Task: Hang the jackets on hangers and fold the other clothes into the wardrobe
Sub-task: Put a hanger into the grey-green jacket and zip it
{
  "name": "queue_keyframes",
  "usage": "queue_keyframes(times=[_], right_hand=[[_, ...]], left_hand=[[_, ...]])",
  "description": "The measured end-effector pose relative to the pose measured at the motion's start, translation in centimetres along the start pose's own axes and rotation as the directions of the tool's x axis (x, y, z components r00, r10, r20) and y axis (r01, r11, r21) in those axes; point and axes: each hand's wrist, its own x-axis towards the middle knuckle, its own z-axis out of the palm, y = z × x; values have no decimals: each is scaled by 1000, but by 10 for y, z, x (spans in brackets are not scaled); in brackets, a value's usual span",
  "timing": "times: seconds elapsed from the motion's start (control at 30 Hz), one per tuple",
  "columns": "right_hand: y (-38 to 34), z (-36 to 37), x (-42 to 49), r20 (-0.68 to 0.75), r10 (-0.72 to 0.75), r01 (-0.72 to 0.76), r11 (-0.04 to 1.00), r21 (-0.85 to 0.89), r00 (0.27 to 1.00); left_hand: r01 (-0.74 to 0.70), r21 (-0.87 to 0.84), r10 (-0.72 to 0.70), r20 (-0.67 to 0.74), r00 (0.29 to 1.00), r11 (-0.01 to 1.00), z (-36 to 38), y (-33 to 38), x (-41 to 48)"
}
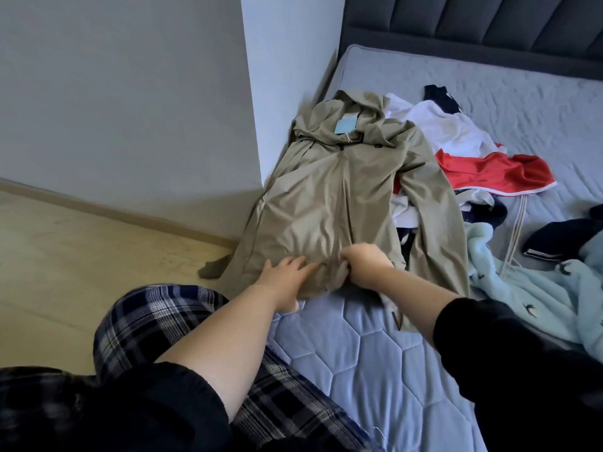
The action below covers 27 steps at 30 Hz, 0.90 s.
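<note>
Jacket [326, 197] right in front of you, the tan one, laid flat with its front up along the left edge of the bed [359, 353]

Which way round have you got it?

Hood [352, 102] points away from you towards the dark headboard [473, 21], hem nearest you, and a pale blue tag [345, 127] sits at the collar

And your hands, where are they?

Both down at the hem, close together but not touching. Your right hand [367, 264] has its fingers curled in, bunching a fold of the cloth near the zip line. Your left hand [284, 275] lies just beside it, fingers stretched out across the fabric

So your left one isn't gripping?

No, those fingers lie straight on top of the hem, resting on it rather than closing round it

What about the sleeves?

One sleeve [213, 267] drops off the side of the bed and its cuff lies on the wooden floor [65, 256]. The other runs down the right side, draped over the heap of clothes next to it

Tell them what's in that heap

A white top [450, 125] beside the hood, a red garment [489, 171] with white trim just below it, some dark pieces tucked underneath, and a pale blue fleece [528, 282] near your right forearm. Your knee in checked trousers [156, 318] is up against the bed's edge, just below your left arm
</note>
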Motion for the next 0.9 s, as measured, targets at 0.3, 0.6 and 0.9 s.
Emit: queue_keyframes(times=[0.3, 0.6, 0.9], right_hand=[[2, -66, 29, 322, 180, -288, 899, 328, 929], [38, -53, 17, 248, 76, -138, 961, 240, 966], [66, -37, -28, -77, -472, 374, 778, -505, 878]], left_hand=[[127, -602, -421, -377, 825, 789, -33, -35, 9], [-9, 33, 19, -314, 949, 999, -40, -20, 2], [299, -9, -269, -463, 844, 954, -52, -36, -15]])
